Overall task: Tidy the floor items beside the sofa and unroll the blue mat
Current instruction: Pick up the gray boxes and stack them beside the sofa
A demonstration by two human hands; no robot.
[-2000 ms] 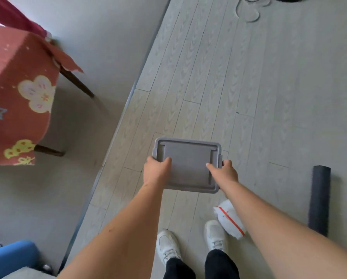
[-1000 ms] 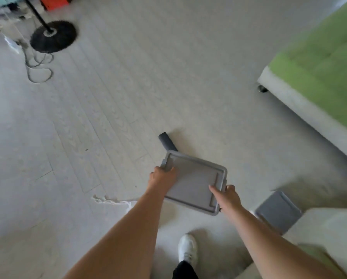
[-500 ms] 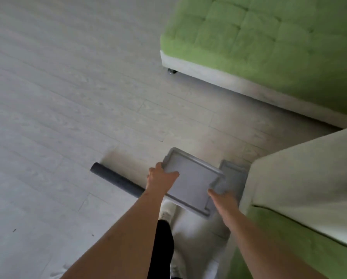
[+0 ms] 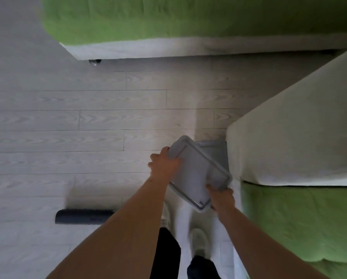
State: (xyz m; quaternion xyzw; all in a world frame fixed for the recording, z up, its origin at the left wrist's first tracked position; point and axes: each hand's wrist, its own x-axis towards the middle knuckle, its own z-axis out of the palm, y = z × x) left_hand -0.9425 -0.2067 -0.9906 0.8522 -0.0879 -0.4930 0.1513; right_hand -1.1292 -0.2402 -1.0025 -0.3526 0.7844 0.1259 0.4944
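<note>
I am looking down at my two hands, and both hold one grey box lid (image 4: 198,174) up in the air. My left hand (image 4: 164,164) has its fingers curled around the far left corner of the lid. My right hand (image 4: 221,196) pinches the near right edge, thumb on top. The lid is tilted, with its far corner higher up in the view.

Just past the lid, down on the floor (image 4: 88,121), I can see part of a grey box (image 4: 214,152). It sits tight against the side of the sofa arm (image 4: 289,137). I think the lid is meant to go there, but it is not down yet. I cannot tell if it lines up with the box.

The mat (image 4: 84,216) lies on the floor to my left, near my left arm. It looks dark grey-blue here and it is rolled up tight like a tube. Nobody is touching it.

The green sofa (image 4: 168,21) runs along the far side of the floor, and my white shoe (image 4: 198,242) shows below the lid.

So I think the tidy part is about half done. The lid needs to be set down, and the whole mat job is left to do
</note>
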